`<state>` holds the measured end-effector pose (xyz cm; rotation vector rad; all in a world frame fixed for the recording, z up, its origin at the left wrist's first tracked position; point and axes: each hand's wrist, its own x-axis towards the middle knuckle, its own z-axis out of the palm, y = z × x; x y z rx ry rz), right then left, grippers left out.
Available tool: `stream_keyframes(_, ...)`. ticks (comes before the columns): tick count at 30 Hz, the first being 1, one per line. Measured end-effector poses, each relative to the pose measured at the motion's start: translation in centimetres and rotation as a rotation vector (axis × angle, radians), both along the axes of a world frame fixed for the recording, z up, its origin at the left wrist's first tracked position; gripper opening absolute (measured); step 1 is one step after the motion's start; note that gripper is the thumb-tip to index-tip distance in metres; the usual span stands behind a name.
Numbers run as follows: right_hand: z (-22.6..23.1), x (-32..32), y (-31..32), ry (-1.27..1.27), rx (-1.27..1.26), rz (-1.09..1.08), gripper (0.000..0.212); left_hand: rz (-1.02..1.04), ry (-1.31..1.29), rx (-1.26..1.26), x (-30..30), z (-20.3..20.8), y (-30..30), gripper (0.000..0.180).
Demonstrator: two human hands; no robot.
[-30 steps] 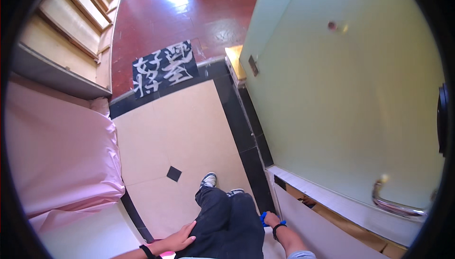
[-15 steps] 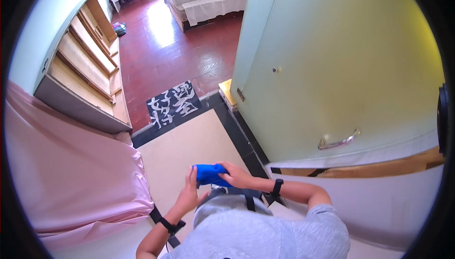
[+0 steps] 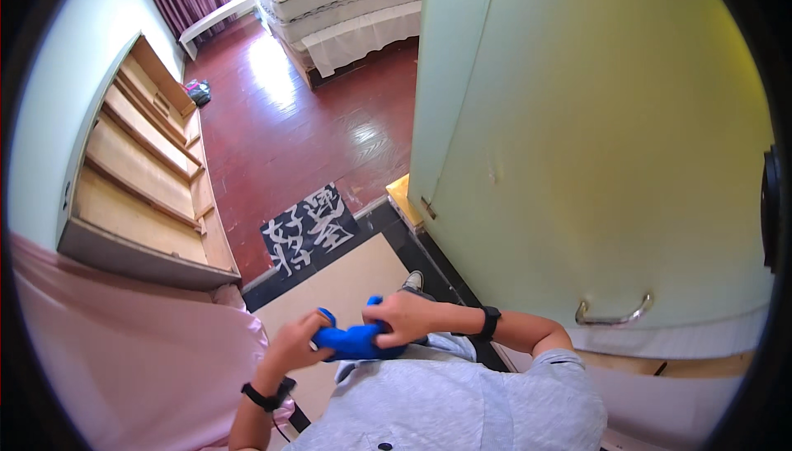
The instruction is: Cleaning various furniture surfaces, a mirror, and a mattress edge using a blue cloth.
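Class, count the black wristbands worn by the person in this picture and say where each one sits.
2. One black wristband sits on the left wrist, low left; the other sits on the right wrist, beside the green door.

This is a home, by a bedroom. Far ahead of the hands stands a bed [image 3: 346,5] on a red wood floor [image 3: 313,129]. A green door [image 3: 594,137] is on their right.

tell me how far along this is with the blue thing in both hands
Done: the soft blue rubbery object is up in front of the chest. In hand: the left hand and right hand each grip one end. Left: it has touched nothing; the pale green door stands beside them.
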<state>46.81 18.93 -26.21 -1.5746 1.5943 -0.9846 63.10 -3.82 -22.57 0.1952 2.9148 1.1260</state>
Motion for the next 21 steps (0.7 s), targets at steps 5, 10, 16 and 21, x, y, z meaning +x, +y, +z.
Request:
stream_keyframes(5, 4.1, -12.4, -3.2, 0.415, -0.418, -0.690, 0.030, 0.019, 0.136, -0.345, -15.2, 6.4, -6.6, 0.032)
stream_keyframes(10, 11.4, -22.3, -5.3, 0.930, -0.744, -0.983, 0.033, -0.006, 0.467, -0.266, -30.7, 11.2, -11.0, 0.040)
stream_keyframes(16, 17.0, -34.1, -8.4, 1.463, -0.765, -1.420, 0.031, -0.270, 0.962, -0.152, -53.0, 16.9, -12.0, 0.027)
stream_keyframes(21, 21.1, -42.6, -11.5, 1.685, -0.620, -1.844, 0.028, -0.256, 1.032, 0.295, -68.3, 19.5, -9.2, 0.027)
